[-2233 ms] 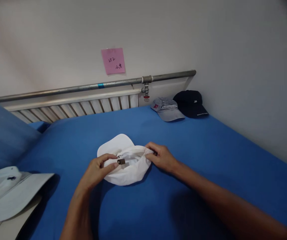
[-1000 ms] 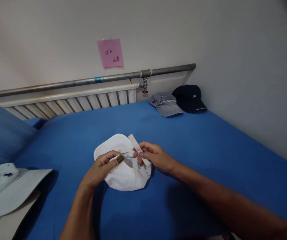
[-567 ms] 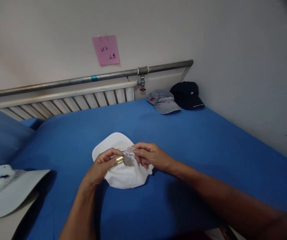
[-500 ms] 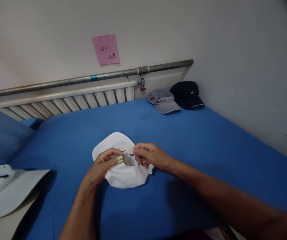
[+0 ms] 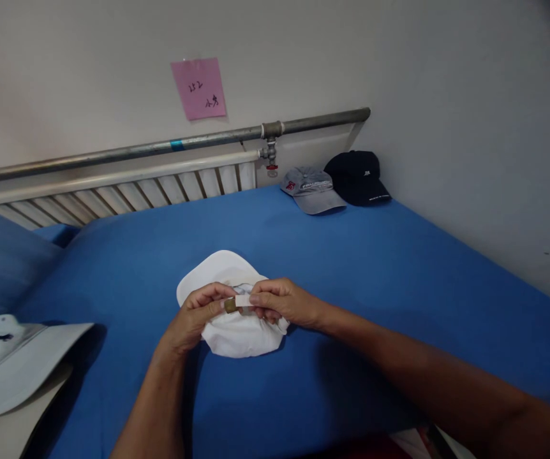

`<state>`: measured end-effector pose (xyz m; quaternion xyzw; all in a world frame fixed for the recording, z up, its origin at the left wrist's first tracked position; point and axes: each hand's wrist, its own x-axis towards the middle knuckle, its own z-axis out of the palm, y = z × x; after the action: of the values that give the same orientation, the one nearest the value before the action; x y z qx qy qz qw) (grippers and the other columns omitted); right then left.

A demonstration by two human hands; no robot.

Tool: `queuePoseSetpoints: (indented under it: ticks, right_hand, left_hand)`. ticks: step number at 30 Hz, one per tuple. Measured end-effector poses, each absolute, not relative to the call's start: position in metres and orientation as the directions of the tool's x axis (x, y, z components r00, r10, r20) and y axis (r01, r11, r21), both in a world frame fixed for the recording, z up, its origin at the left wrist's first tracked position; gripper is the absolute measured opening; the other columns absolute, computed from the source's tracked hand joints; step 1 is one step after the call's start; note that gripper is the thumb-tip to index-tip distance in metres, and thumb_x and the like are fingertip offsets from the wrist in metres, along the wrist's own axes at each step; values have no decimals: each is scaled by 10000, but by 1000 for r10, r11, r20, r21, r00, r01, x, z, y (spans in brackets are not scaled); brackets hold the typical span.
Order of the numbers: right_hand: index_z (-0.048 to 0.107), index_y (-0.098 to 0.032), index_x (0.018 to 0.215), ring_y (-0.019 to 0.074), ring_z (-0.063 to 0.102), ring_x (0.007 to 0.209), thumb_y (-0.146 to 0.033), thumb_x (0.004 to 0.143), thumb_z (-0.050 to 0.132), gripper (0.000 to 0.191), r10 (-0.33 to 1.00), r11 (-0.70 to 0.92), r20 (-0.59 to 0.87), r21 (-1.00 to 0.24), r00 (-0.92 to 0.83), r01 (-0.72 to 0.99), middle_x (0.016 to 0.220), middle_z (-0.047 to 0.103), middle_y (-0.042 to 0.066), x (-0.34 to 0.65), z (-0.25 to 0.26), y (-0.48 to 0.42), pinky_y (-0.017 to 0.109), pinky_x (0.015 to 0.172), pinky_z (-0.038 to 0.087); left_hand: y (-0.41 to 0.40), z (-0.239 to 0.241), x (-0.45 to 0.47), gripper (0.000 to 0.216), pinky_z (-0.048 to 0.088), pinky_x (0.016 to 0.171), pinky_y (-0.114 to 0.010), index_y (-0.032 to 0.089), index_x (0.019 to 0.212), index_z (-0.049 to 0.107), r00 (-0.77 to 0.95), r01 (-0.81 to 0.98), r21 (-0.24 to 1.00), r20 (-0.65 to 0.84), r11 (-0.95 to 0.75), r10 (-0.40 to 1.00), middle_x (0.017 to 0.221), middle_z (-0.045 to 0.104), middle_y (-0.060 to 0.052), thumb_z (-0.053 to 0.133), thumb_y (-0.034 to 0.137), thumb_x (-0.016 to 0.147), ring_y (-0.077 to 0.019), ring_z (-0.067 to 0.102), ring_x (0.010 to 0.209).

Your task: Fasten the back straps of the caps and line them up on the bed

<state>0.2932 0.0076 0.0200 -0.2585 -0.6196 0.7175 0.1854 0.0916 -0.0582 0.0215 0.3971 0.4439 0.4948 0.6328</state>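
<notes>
A white cap (image 5: 217,271) lies on the blue bed (image 5: 351,268) in front of me, its brim pointing away. My left hand (image 5: 193,317) pinches the small brass buckle (image 5: 230,305) at the cap's back. My right hand (image 5: 279,301) pinches the white strap (image 5: 243,300) and holds its end against the buckle. Both hands meet over the cap's rear opening, fingers closed.
A grey cap (image 5: 312,189) and a black cap (image 5: 357,178) sit in the far corner by the wall. Another pale cap (image 5: 11,366) lies at the left edge. A radiator (image 5: 122,191) with a pipe (image 5: 170,145) runs along the back wall, under a pink note (image 5: 198,88).
The strap, which my right hand had pulled free and raised, has been brought down to the buckle in my left hand. The two hands have closed together.
</notes>
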Motion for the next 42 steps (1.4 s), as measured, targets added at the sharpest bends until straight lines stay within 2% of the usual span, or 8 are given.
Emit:
queuePoseSetpoints:
  ticks: [7, 22, 31, 42]
  right_hand:
    - [586, -148, 729, 49, 431, 473, -384, 822, 578, 254, 629, -134, -115, -990, -769, 38, 603, 538, -30, 294, 22, 7, 184, 462, 348]
    - [599, -148, 754, 48, 430, 481, -366, 835, 570, 234, 588, -150, -136, -987, -797, 57, 625, 552, -25, 294, 20, 8, 193, 479, 358]
    - [588, -151, 723, 54, 435, 481, -358, 816, 574, 227, 622, -120, -107, -992, -776, 40, 601, 540, -28, 293, 20, 5, 193, 480, 369]
    - [588, -153, 722, 59, 436, 493, -353, 820, 575, 223, 627, -122, -118, -991, -770, 52, 589, 529, -28, 294, 19, 5, 194, 486, 367]
  left_hand:
    - [-59, 23, 92, 197, 447, 578, -183, 182, 801, 717, 113, -261, 948, -157, 182, 981, 710, 704, -5, 801, 277, 650, -94, 612, 605]
    - [-58, 21, 91, 196, 451, 549, -197, 165, 815, 704, 119, -258, 947, -166, 192, 979, 714, 696, -13, 784, 265, 667, -104, 610, 583]
    - [-58, 22, 92, 196, 441, 552, -183, 172, 824, 713, 122, -262, 946, -162, 190, 979, 716, 692, -9, 786, 263, 666, -95, 605, 590]
    - [-58, 24, 92, 212, 476, 636, -195, 201, 885, 730, 124, -234, 958, -138, 164, 983, 804, 711, -15, 775, 270, 689, -111, 637, 691]
